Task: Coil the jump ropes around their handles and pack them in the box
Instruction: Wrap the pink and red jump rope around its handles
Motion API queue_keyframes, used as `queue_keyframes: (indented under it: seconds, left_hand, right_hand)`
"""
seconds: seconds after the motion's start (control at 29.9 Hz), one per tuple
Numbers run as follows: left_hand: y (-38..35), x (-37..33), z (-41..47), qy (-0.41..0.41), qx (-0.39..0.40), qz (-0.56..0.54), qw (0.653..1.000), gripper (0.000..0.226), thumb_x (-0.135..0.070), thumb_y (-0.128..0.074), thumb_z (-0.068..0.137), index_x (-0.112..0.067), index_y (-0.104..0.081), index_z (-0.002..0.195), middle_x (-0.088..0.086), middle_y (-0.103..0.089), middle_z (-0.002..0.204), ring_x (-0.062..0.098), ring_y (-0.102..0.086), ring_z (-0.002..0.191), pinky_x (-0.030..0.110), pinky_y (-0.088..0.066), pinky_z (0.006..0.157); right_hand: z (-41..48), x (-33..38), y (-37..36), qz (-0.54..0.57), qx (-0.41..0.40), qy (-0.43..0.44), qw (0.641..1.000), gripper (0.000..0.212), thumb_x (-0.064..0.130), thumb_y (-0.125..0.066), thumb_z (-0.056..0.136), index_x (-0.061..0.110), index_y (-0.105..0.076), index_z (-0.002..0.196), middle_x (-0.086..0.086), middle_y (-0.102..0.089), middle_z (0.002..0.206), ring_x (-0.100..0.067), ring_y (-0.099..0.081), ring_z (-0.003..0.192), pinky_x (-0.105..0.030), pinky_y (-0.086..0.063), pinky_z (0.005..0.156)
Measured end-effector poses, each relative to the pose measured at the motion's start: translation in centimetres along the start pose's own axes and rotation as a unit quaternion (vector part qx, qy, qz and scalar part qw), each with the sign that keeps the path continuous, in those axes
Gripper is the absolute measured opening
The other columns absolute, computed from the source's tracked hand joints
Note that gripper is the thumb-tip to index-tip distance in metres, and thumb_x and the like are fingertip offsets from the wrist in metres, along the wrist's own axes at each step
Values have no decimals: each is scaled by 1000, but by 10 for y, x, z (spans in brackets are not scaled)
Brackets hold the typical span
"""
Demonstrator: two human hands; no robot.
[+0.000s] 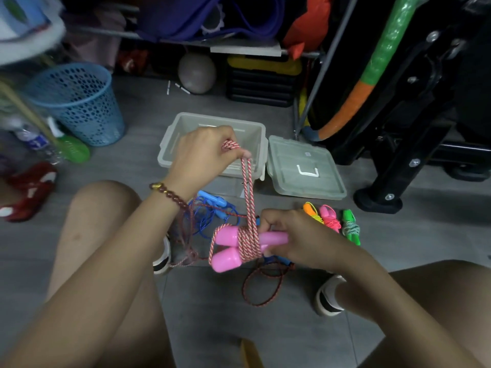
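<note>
1. The left hand (204, 150), at the centre of the frame, is clenched round a bunch of the pink-and-white rope (248, 192). It is raised in front of the box, and strands run tight from its fingers down to the handles.
2. The right hand (295, 235), lower and right of centre, grips the two pink handles (228, 244). They lie side by side, their rounded ends pointing to the left of the frame.
3. Several turns of the rope are wound round the middle of both handles, just beside the right hand's fingers. One loose loop hangs off the rounded ends.
4. The box (170, 144) stands open on the grey floor (265, 341) above centre. Its lid (305, 168) lies flat just to its right, touching or nearly touching it — I cannot tell which.
5. Right of the right hand, three coiled ropes lie in a row on the floor: orange (310, 212), pink (329, 216) and green (350, 227).
6. An uncoiled blue jump rope (212, 203) lies below the box, behind the left wrist, and a dark red rope (261, 288) loops on the floor under the handles.
7. A beaded bracelet (170, 193) sits on the left wrist — a blue mesh basket (79, 102) stands at the upper left.
</note>
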State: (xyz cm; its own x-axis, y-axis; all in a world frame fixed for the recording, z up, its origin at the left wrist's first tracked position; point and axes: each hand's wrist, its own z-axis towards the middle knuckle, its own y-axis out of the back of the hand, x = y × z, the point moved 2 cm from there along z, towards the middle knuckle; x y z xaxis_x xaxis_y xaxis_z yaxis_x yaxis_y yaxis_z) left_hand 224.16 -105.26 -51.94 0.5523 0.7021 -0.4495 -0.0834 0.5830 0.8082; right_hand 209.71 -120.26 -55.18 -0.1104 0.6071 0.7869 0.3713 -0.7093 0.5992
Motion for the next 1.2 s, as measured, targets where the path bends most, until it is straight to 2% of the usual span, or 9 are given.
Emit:
queue_keyframes:
  seconds: [0.2,0.27,0.4,0.5,0.57,0.7,0.83,1.07,1.2]
  left_hand:
    - [-8,8,0,14,43,-107,993,29,-54,-68,71,-27,-61,77,-2,-56,60,13,-49,59,20,-35,59]
    - [-11,11,2,12,62,-173,983,25,-56,-61,73,-32,-60,80,3,-61,67,19,-52,62,32,-43,67]
    - [-11,6,-1,-6,141,-219,966,30,-43,-47,84,-18,-52,69,-1,-50,60,18,-46,63,34,-44,66]
    - [-22,-5,-13,25,256,-234,938,40,-31,-42,93,-18,-41,54,-6,-44,66,5,-44,68,26,-43,72]
    - [-33,-9,-17,31,285,-261,922,42,-33,-40,99,-23,-39,58,-6,-39,60,3,-36,55,27,-36,62]
    - [-40,-23,-23,59,270,-366,889,31,-23,-34,101,-17,-42,71,-6,-35,58,-2,-32,46,12,-29,48]
    - [-42,-35,-31,-10,274,-351,895,18,-23,-45,97,-21,-44,80,-10,-35,61,0,-31,52,17,-27,50]
    - [-43,-33,-40,-56,193,-215,956,39,-51,-33,93,-26,-45,66,-4,-48,58,10,-48,57,35,-42,59]
    - [-43,-35,-38,-6,194,-312,930,33,-23,-41,99,-27,-51,68,-11,-49,57,2,-47,55,25,-40,58]
  right_hand:
    - [-16,11,13,135,32,23,990,23,0,-75,75,11,-59,85,-3,-69,86,-9,-63,77,-23,-48,68]
    - [-21,21,22,197,9,63,978,27,1,-76,74,16,-56,85,-3,-67,87,-9,-62,80,-24,-49,70]
    - [-28,34,46,281,-115,120,945,32,17,-83,69,24,-56,84,-2,-60,85,-11,-59,76,-22,-50,64]
    - [-32,28,65,316,-258,64,911,46,22,-87,56,19,-51,84,3,-65,75,-12,-62,64,-21,-49,51]
    - [-31,23,71,316,-326,30,891,46,29,-86,59,16,-50,84,-1,-67,71,-12,-63,58,-20,-48,47]
    - [-29,14,83,316,-424,0,849,27,5,-68,72,9,-48,88,-9,-65,73,-10,-60,55,-20,-45,46]
    - [-26,3,89,304,-476,-45,824,24,0,-64,83,-1,-49,103,-15,-61,74,-3,-55,44,-14,-37,38]
    - [-25,-5,92,235,-492,-84,834,27,3,-70,81,9,-45,91,-22,-61,87,-4,-58,48,-17,-41,41]
    - [-24,-7,91,187,-501,-84,841,30,9,-73,80,20,-45,84,-12,-64,80,-12,-61,58,-25,-45,48]
